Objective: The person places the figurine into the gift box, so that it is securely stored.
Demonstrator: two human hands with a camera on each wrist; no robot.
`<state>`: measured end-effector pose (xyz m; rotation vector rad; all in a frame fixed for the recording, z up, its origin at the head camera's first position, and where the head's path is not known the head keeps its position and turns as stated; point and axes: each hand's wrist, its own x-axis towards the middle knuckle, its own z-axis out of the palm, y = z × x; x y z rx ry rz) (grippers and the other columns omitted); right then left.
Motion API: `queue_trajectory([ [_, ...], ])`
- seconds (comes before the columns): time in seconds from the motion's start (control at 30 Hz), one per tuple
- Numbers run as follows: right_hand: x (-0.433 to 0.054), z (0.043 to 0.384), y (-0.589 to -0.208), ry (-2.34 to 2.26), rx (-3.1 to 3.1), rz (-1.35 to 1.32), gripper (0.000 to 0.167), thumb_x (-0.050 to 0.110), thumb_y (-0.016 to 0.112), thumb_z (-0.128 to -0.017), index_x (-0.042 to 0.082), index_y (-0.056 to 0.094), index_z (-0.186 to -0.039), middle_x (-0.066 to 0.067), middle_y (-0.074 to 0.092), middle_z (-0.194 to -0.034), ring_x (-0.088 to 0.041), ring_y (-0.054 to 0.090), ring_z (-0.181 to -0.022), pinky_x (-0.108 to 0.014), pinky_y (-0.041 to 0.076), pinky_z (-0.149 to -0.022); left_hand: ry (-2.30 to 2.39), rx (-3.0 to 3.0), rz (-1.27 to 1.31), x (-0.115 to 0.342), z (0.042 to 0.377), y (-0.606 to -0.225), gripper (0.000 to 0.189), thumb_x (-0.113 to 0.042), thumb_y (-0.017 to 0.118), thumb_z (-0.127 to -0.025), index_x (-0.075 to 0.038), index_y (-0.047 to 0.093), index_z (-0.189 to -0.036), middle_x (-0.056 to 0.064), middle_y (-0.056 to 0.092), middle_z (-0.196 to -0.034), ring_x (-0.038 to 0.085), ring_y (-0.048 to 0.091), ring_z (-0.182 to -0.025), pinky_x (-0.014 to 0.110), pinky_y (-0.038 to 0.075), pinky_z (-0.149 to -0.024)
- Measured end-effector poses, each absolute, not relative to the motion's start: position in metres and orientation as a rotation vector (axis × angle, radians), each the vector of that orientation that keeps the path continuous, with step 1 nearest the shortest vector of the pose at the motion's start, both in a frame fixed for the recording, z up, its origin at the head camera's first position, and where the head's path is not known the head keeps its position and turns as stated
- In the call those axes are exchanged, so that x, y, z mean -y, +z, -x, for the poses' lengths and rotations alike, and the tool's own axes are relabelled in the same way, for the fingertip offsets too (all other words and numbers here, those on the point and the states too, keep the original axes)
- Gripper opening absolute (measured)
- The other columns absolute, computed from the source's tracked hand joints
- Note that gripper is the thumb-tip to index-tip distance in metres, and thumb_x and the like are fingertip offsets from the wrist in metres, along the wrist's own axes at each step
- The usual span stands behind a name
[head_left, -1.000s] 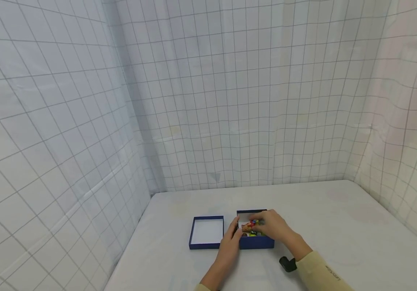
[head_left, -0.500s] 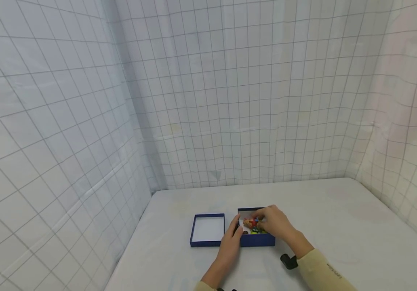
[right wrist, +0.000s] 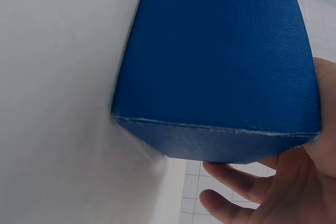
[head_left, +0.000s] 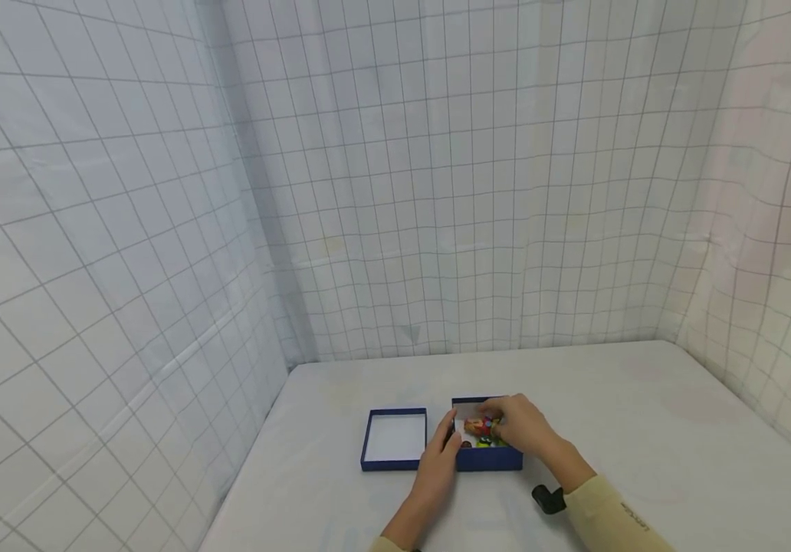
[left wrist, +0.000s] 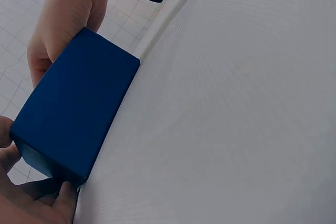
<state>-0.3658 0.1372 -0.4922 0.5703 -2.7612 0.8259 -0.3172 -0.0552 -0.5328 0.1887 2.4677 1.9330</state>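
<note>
A small dark blue box (head_left: 488,459) with a white inside holds several colourful pieces. Among them a red and tan piece (head_left: 476,426) lies nearest the right fingertips, with a green and yellow one (head_left: 484,442) in front. The left hand (head_left: 437,458) grips the box's left end, its fingers along the side wall and thumb at the front corner; the left wrist view has the blue box (left wrist: 79,103) from outside. Over the right rim reaches the right hand (head_left: 528,425), thumb and fingers curled at the red and tan piece. In the right wrist view, lower fingers (right wrist: 231,174) hang outside the box.
Left of the box lies a shallow blue-rimmed lid (head_left: 395,441), white side up. A black wrist camera (head_left: 547,499) sits under the right forearm. The white table (head_left: 616,429) ends at a grid-patterned curtain (head_left: 478,230) at the back and sides.
The right fingers have shifted slightly within the box, and the red and tan piece has moved a little to the right. The left hand keeps its place on the box.
</note>
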Motion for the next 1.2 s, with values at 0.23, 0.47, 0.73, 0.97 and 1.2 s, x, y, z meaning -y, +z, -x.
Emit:
queue_trajectory([
  [0.23, -0.137, 0.362, -0.489, 0.725, 2.760, -0.521, 0.043, -0.006, 0.075, -0.077, 0.017, 0.078, -0.113, 0.001, 0.073, -0.100, -0.031, 0.061, -0.104, -0.054, 0.053, -0.084, 1.937, -2.468, -0.185, 0.054, 0.315, -0.531, 0.048, -0.035, 0.043, -0.108, -0.036, 0.038, -0.155, 0.008, 0.034, -0.161, 0.039, 0.027, -0.148, 0.067, 0.022, -0.114],
  [0.47, -0.140, 0.361, -0.487, 0.741, 2.780, -0.512, 0.038, 0.001, 0.081, -0.079, 0.018, 0.078, -0.112, 0.004, 0.071, -0.094, -0.026, 0.059, -0.104, -0.051, 0.052, -0.086, 1.931, -2.455, -0.170, 0.053, 0.316, -0.530, 0.048, -0.036, 0.043, -0.108, -0.037, 0.038, -0.155, 0.006, 0.033, -0.162, 0.038, 0.026, -0.148, 0.066, 0.022, -0.114],
  [0.73, -0.143, 0.362, -0.481, 0.775, 2.779, -0.522, 0.031, 0.003, 0.079, -0.079, 0.017, 0.079, -0.107, 0.007, 0.070, -0.091, -0.018, 0.062, -0.092, -0.045, 0.055, -0.082, 1.947, -2.478, -0.144, 0.054, 0.316, -0.529, 0.049, -0.033, 0.046, -0.107, -0.035, 0.040, -0.155, 0.006, 0.039, -0.159, 0.039, 0.030, -0.146, 0.067, 0.026, -0.112],
  [0.97, -0.148, 0.358, -0.472, 0.824, 2.762, -0.522, 0.030, 0.007, 0.080, -0.082, 0.017, 0.078, -0.109, 0.004, 0.072, -0.096, -0.023, 0.064, -0.098, -0.049, 0.053, -0.087, 1.940, -2.557, -0.180, 0.056, 0.312, -0.513, 0.049, -0.031, 0.050, -0.106, -0.030, 0.042, -0.154, 0.014, 0.046, -0.153, 0.039, 0.046, -0.137, 0.060, 0.040, -0.107],
  [1.2, -0.151, 0.350, -0.459, 0.868, 2.708, -0.510, 0.033, 0.007, 0.081, -0.082, 0.017, 0.076, -0.114, 0.000, 0.072, -0.109, -0.030, 0.064, -0.108, -0.056, 0.050, -0.094, 1.893, -2.657, -0.275, 0.073, 0.312, -0.494, 0.048, -0.031, 0.052, -0.105, -0.028, 0.044, -0.153, 0.018, 0.048, -0.150, 0.038, 0.052, -0.131, 0.058, 0.046, -0.101],
])
